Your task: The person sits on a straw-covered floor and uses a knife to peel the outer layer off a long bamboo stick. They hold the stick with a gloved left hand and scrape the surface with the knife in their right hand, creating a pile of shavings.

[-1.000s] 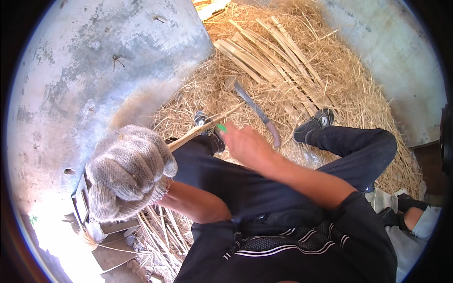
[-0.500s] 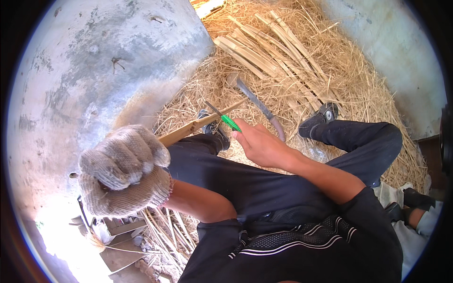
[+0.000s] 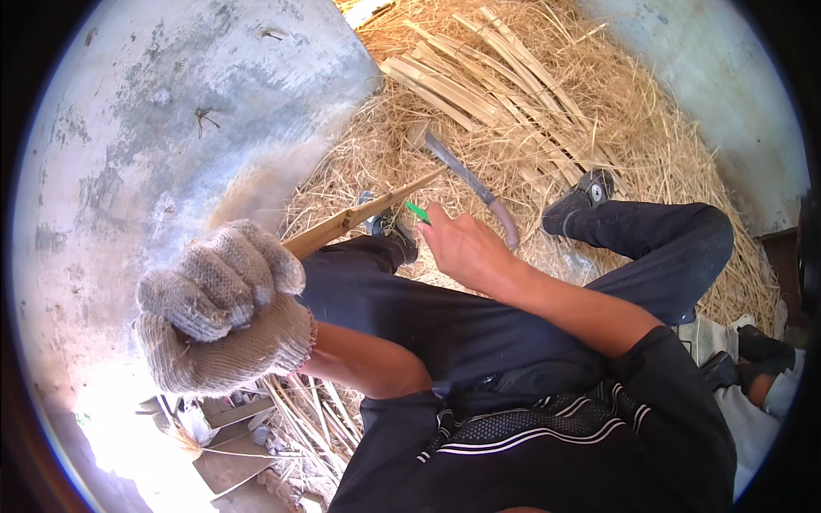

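My left hand [image 3: 224, 308], in a grey knitted glove, is closed in a fist around the near end of a long bamboo strip [image 3: 338, 226]. The strip slants away up and to the right, and its far end narrows over the straw. Bare and closed, my right hand [image 3: 472, 250] grips a green-handled knife [image 3: 417, 213] just to the right of the strip. Only a bit of the green handle shows past the fingers; the blade cannot be made out, nor whether it touches the bamboo.
Beyond my hands a machete [image 3: 462, 173] lies on the straw [image 3: 359, 154]. A pile of split bamboo strips [image 3: 505, 94] spreads farther back. Walls [image 3: 197, 111] stand left and right. More thin strips [image 3: 312, 419] lie at lower left; another person's leg [image 3: 744, 419] shows at lower right.
The knife has turned in my right hand, so its blade no longer shows and less of the handle is visible. My left hand has shifted slightly left, still gripping the bamboo strip.
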Motion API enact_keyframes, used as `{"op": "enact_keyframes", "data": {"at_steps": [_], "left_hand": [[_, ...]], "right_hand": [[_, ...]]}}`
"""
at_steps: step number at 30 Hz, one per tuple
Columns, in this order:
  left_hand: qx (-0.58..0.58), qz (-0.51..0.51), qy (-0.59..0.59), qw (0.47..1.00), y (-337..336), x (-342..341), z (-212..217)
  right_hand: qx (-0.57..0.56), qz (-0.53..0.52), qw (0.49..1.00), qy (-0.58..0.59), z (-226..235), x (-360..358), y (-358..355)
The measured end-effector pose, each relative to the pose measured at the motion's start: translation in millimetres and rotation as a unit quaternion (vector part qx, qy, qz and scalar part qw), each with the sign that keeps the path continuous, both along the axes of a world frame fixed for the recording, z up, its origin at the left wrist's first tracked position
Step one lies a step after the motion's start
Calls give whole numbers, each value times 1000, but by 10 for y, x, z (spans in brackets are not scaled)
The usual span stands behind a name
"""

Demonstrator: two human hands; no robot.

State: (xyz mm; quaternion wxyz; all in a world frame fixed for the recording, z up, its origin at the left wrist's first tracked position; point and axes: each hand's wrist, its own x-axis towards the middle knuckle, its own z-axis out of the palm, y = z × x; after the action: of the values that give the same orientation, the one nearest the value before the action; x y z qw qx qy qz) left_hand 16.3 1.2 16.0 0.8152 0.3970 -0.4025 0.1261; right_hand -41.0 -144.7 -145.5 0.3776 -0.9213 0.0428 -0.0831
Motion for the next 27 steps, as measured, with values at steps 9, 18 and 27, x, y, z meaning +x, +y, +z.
{"op": "enact_keyframes", "data": {"at_steps": [9,18,27], "left_hand": [[12,-1,-4,1000,21,4,3],[-7,41,16,999,29,-22,14],[29,19,-25,999,70,17,-21]], "right_hand": [[57,3,997,46,-75,51,-18],[32,23,999,17,-394,153,-4],[112,60,991,38,194,21,27]]}}
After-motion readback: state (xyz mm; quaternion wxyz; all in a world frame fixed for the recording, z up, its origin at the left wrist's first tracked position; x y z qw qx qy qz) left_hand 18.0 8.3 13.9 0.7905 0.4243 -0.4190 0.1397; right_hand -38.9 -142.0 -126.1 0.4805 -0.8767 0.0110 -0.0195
